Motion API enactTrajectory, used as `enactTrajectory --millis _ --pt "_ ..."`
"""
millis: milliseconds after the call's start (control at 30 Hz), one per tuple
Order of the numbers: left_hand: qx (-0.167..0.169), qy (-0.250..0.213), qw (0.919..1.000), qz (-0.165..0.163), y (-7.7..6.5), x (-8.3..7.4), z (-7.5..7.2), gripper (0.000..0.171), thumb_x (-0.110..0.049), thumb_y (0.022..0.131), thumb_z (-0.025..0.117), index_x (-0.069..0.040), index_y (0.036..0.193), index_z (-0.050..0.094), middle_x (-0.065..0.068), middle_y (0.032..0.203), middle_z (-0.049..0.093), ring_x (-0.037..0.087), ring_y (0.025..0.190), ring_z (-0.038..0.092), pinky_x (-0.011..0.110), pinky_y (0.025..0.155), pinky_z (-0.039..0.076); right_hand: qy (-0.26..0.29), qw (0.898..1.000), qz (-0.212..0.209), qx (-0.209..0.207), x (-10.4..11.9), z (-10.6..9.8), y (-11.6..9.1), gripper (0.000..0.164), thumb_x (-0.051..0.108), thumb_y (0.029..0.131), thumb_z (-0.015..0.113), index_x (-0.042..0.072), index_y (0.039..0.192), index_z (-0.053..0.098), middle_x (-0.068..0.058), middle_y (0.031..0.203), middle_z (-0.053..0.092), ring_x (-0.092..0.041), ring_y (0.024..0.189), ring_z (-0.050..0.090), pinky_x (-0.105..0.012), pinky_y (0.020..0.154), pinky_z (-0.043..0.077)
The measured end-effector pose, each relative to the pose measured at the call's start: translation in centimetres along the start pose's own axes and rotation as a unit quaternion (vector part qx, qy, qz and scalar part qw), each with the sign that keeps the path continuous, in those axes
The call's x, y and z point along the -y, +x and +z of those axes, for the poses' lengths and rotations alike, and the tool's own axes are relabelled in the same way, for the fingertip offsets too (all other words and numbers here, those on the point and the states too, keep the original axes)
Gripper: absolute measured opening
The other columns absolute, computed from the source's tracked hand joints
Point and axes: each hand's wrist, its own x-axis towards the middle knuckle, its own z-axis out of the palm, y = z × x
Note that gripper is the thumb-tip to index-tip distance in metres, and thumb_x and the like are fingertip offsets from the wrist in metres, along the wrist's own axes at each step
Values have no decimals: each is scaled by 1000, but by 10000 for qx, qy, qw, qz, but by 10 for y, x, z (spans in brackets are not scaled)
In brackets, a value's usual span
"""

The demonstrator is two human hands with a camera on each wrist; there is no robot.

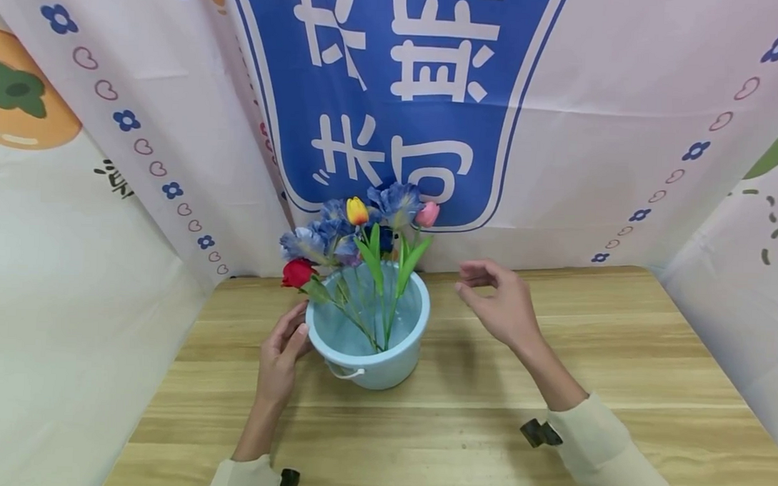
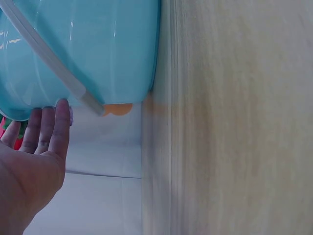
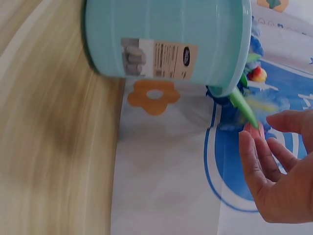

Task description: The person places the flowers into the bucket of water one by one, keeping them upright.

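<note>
A light blue bucket (image 1: 372, 371) stands upright on the wooden table with artificial flowers leaning in it. Among them are a red rose (image 1: 298, 273), a yellow-orange tulip (image 1: 357, 211), a pink tulip (image 1: 427, 214) and several blue flowers (image 1: 397, 202). My left hand (image 1: 280, 357) rests its extended fingers against the bucket's left side, as the left wrist view also shows. To the right of the bucket, my right hand (image 1: 505, 304) hangs above the table, fingers loosely bent, holding nothing. The stems' lower ends are inside the bucket.
The bucket's white handle (image 1: 347, 374) hangs down at its front. A printed cloth (image 1: 559, 170) with a blue sign panel rises behind the table (image 1: 433, 445), and more cloth lines both sides. A paper label (image 3: 161, 58) is on the bucket's side.
</note>
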Motion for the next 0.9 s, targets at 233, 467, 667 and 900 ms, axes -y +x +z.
enactTrajectory --millis 233,467,667,900 --pt "12 13 10000 -24 -1 0 -1 44 -11 113 53 4 154 52 -9 130 70 4 118 70 21 88 66 8 9997 238 -89 -15 -18 -11 32 15 99 77 5 129 73 -15 121 77 -27 110 74 -14 77 62" --pt "-13 34 10000 0 -1 0 -1 44 -11 113 53 4 154 52 -7 131 70 4 117 70 21 87 66 -284 9991 225 -233 -33 -40 -26 34 16 99 77 3 130 71 -16 122 76 3 99 68 -15 75 64" --pt "-6 57 10000 -60 -1 -1 -2 44 -12 113 53 2 155 52 -8 132 70 4 119 70 21 89 66 -418 9980 290 -372 -52 -62 -41 36 19 101 77 1 132 71 -22 124 76 16 94 63 -15 73 64" --pt "4 84 9999 -113 0 0 -3 44 -13 113 53 1 155 52 -9 132 70 4 119 69 21 91 65 -801 9942 515 -498 -74 -84 -57 39 25 102 75 3 134 70 -21 126 76 21 92 61 -15 69 63"
